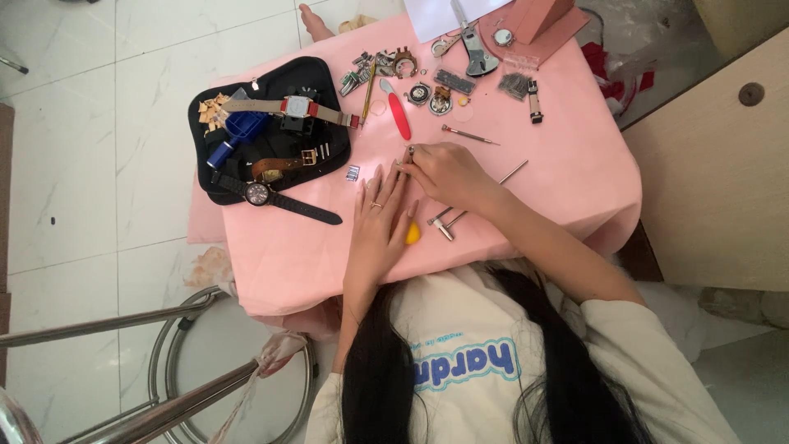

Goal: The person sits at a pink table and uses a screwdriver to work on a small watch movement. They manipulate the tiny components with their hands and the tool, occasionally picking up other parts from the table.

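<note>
On the pink worktop point(575, 164), the right hand point(448, 173) pinches a small metal part point(410, 150) in a closed grip; the left hand point(380, 222) lies flat and empty beside it, best kept steadying.

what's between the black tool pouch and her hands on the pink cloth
In the head view, a small silvery metal piece lies on the pink cloth between the black pouch and the left hand; otherwise bare cloth.
</note>
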